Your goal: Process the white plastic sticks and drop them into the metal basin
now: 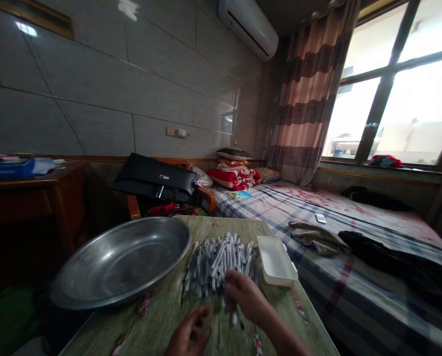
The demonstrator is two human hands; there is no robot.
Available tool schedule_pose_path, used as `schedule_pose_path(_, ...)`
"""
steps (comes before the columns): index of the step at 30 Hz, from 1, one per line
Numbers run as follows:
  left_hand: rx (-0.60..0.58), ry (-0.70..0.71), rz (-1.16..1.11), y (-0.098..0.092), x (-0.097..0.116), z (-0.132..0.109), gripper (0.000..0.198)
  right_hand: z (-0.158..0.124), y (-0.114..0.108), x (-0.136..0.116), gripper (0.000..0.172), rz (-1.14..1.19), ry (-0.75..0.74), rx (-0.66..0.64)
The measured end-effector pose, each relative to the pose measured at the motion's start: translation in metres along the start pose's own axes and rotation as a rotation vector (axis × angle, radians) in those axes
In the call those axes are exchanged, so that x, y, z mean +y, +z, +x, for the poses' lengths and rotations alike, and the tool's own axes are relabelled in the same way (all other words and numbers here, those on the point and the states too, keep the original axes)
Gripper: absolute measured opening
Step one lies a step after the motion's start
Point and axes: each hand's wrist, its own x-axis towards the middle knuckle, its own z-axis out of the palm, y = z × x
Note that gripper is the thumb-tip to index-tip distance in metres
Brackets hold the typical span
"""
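Observation:
A heap of slim white pen-like sticks with dark ends [221,259] lies on the table. My right hand [245,296] is at the heap's near edge, its fingers closed in a pinch. Below these fingers a white pen [234,317] pokes out, its upper part hidden by the hand. My left hand [191,331] hovers at the table's near side, fingers loosely curled and a gap showing between fingers and thumb. I see nothing in it, though it is slightly blurred. Right of the heap stands a translucent white plastic box [294,283], without a lid.
A wide metal basin [70,299] takes up the left of the green table [161,316] and overhangs its edge. To the right is a bed with a plaid sheet [265,212] and clothes [317,237]. Behind the table, a chair [208,200] carries a black flat panel [154,175].

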Motion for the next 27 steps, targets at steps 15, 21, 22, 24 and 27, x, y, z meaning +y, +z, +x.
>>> schedule_pose_path(15,0.122,-0.186,-0.672,0.022,0.045,0.076,0.04,0.03,0.055,0.013,0.048,0.894,0.25,-0.075)
schedule_pose_path(21,0.224,-0.203,-0.644,0.027,0.047,0.079,0.039,0.029,0.062,0.017,0.059,0.941,0.288,-0.087)
schedule_pose_path(22,0.233,-0.205,-0.625,0.027,0.047,0.079,0.039,0.029,0.063,0.018,0.06,0.943,0.297,-0.086)
schedule_pose_path(24,0.248,-0.198,-0.58,0.028,0.048,0.079,0.038,0.028,0.065,0.017,0.061,0.935,0.313,-0.079)
schedule_pose_path(27,0.273,-0.17,-0.48,0.027,0.048,0.078,0.039,0.028,0.067,0.017,0.062,0.903,0.332,-0.045)
